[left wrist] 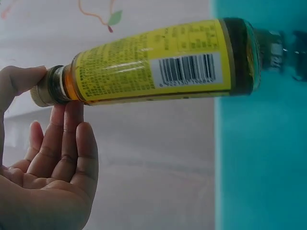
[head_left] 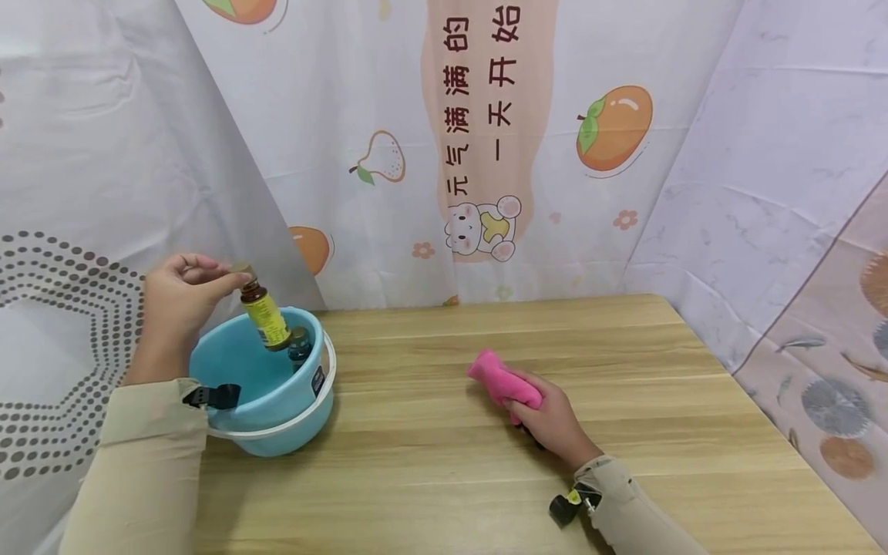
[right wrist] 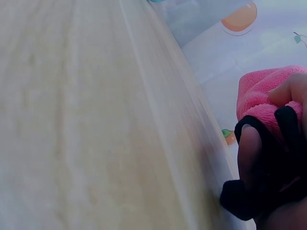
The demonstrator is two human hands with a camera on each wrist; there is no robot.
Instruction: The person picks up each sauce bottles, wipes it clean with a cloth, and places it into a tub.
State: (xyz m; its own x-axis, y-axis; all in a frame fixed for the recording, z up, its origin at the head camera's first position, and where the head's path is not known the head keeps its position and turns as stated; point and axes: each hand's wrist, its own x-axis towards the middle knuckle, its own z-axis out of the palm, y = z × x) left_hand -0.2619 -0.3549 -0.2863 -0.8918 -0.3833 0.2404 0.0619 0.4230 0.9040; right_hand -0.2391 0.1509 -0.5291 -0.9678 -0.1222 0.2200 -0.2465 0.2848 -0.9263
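My left hand [head_left: 183, 297] pinches the capped neck of a brown glass bottle [head_left: 267, 317] with a yellow label, tilted over the blue bucket [head_left: 236, 412]. Its barcode faces the camera in the left wrist view, where thumb and fingertips meet at the gold cap [left wrist: 44, 88]. A second dark bottle [head_left: 299, 347] stands inside the bucket, close to the held bottle's base. Over the table on the right, my right hand [head_left: 551, 420] grips a bunched pink cloth [head_left: 502, 379]. Black straps [right wrist: 261, 139] show among those fingers in the right wrist view.
The bucket stands at the left of the wood-grain table [head_left: 416, 462], its white handle [head_left: 287, 424] hanging down around the outside. A printed curtain [head_left: 388, 231] hangs behind the table's back edge, and another patterned curtain [head_left: 825, 362] borders the right side.
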